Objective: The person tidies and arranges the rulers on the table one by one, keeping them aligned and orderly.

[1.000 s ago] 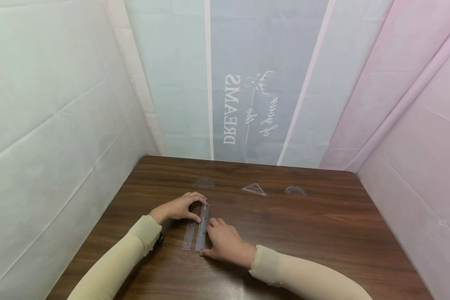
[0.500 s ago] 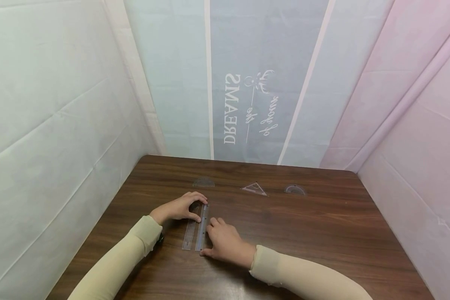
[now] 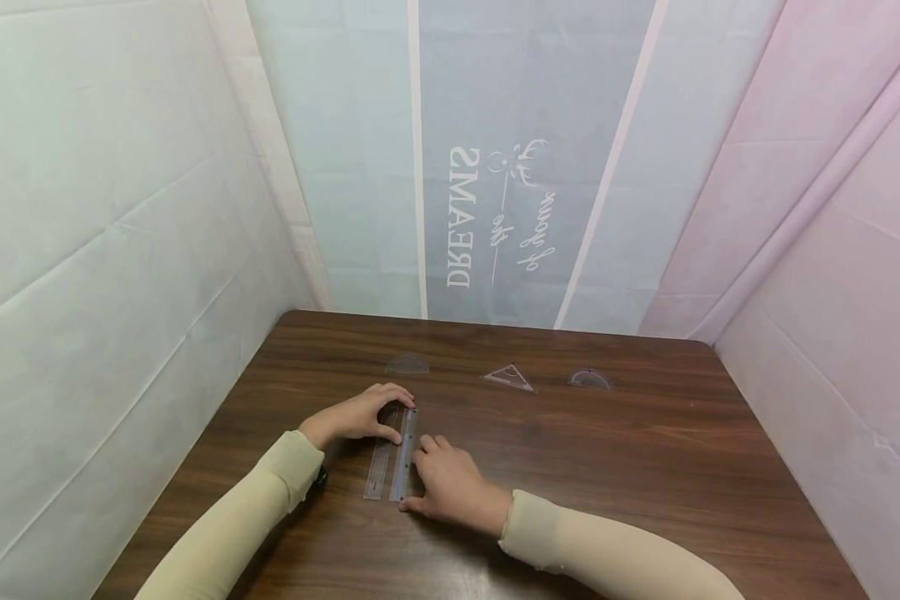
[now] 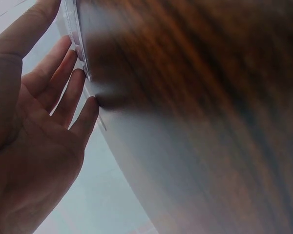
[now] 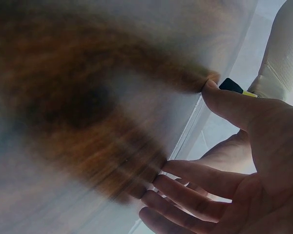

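The left hand [image 3: 362, 415] arches over from the left of the blue-tinted ruler [image 3: 405, 457], its fingertips at the ruler's far end and its thumb tip at the ruler's left edge, with a wide gap between thumb and forefinger; the left wrist view shows these fingers nearly straight and slightly spread, closed around nothing. The right hand [image 3: 456, 486] lies to the ruler's right, its fingers extended and loosely bent with tips against the ruler's right edge, its thumb reaching to the near end, also without a grip. Both forearms, in pale rolled sleeves [image 3: 570, 533], come in from the near side of the ruler. The ruler lies flat on the dark wood-grain table [image 3: 630, 475], transparent with a bluish strip along its length and small dark spots on it, its near end angled slightly left. Just left of it lies a second clear ruler [image 3: 377, 473], nearly parallel. Beyond its far end sits a clear protractor [image 3: 407, 364], with a triangular set square [image 3: 510, 384] and another protractor [image 3: 590, 381] farther to the right
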A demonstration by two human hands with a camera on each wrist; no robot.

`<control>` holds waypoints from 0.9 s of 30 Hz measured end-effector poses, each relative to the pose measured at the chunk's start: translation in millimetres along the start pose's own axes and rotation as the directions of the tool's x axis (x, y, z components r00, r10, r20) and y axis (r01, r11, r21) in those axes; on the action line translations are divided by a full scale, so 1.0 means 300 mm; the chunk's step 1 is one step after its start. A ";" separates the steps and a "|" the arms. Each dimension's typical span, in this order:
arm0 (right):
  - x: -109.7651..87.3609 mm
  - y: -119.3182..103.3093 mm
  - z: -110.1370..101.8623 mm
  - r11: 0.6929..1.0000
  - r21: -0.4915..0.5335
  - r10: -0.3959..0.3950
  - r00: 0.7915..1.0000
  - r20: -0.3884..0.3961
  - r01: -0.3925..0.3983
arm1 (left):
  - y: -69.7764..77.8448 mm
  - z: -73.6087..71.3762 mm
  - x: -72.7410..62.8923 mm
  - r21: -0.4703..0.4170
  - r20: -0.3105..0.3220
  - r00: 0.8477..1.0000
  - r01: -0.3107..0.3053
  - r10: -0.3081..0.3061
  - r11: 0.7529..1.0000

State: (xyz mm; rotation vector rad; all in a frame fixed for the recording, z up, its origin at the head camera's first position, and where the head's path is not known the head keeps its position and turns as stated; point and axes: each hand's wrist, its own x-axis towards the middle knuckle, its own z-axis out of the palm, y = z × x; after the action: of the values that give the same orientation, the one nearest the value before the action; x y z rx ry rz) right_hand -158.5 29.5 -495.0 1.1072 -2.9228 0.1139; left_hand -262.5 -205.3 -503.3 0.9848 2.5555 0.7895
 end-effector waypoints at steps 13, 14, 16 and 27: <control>-0.005 0.001 0.005 1.000 -0.008 -0.015 1.000 0.007 0.016 | -0.004 0.001 -0.005 -0.011 -0.002 1.000 0.012 -0.012 1.000; -0.006 0.001 0.006 1.000 -0.009 -0.018 1.000 0.013 0.018 | -0.005 0.002 -0.005 -0.016 0.000 1.000 0.016 -0.016 1.000; -0.009 0.004 0.007 1.000 -0.007 -0.021 0.999 0.025 0.022 | -0.009 0.004 -0.004 -0.017 -0.002 1.000 0.018 -0.018 1.000; -0.015 0.041 -0.012 0.985 0.171 -0.026 1.000 -0.003 0.026 | -0.008 0.011 -0.003 -0.036 -0.022 0.999 0.038 -0.039 0.999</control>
State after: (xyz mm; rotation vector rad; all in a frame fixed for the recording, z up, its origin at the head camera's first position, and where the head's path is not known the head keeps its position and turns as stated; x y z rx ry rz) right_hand -163.3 41.9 -492.4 1.1642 -2.9426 0.3717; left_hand -261.7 -206.1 -507.4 0.9177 2.5620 0.8369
